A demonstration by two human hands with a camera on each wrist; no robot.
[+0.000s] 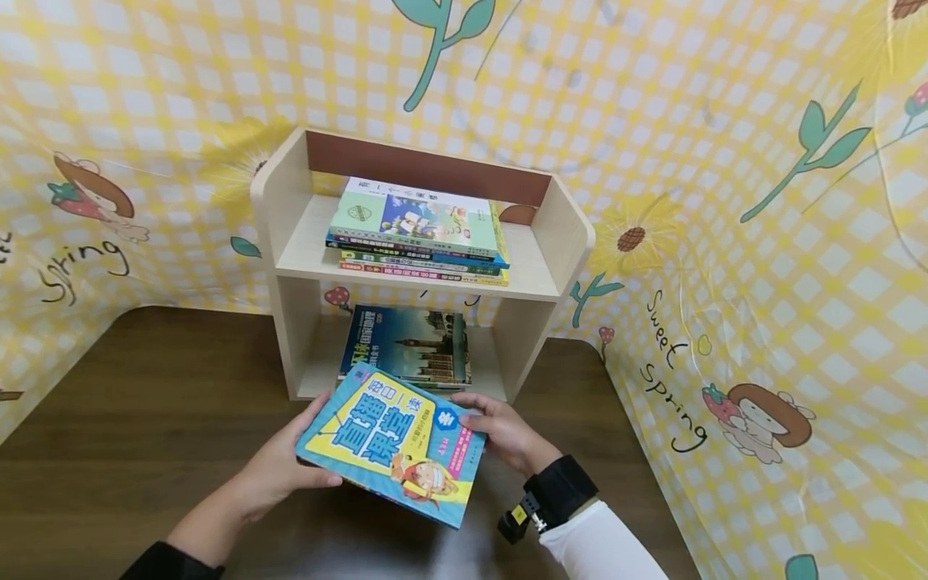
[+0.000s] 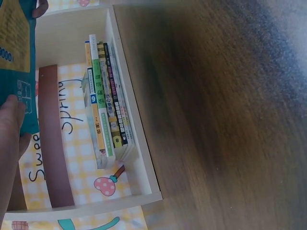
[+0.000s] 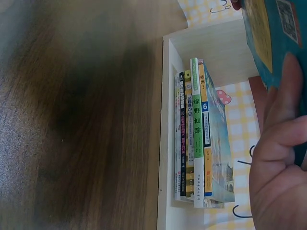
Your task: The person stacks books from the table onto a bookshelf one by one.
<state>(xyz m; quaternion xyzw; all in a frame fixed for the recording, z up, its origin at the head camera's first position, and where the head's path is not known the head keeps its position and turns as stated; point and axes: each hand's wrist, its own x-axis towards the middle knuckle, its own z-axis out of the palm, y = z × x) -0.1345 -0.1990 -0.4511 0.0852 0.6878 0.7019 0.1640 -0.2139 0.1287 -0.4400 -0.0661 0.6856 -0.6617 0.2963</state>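
A blue and yellow book (image 1: 391, 443) is held up in front of the shelf, cover facing the head camera and tilted down to the right. My left hand (image 1: 279, 459) grips its left edge, thumb along the lower side. At the upper right corner my right hand (image 1: 503, 427) pinches the book between thumb and fingers. Behind it, on the lower shelf, lies a stack of books (image 1: 406, 346) topped by a dark blue one with a clock tower; the held book overlaps its front. In the right wrist view, the spines (image 3: 197, 129) of that stack show.
The small two-tier wooden bookshelf (image 1: 532, 338) stands on a dark wooden table (image 1: 181, 387). Another stack of books (image 1: 420, 229) lies on its upper tier, with a pale green cover on top. Yellow checked cloth (image 1: 638, 145) hangs behind and at both sides.
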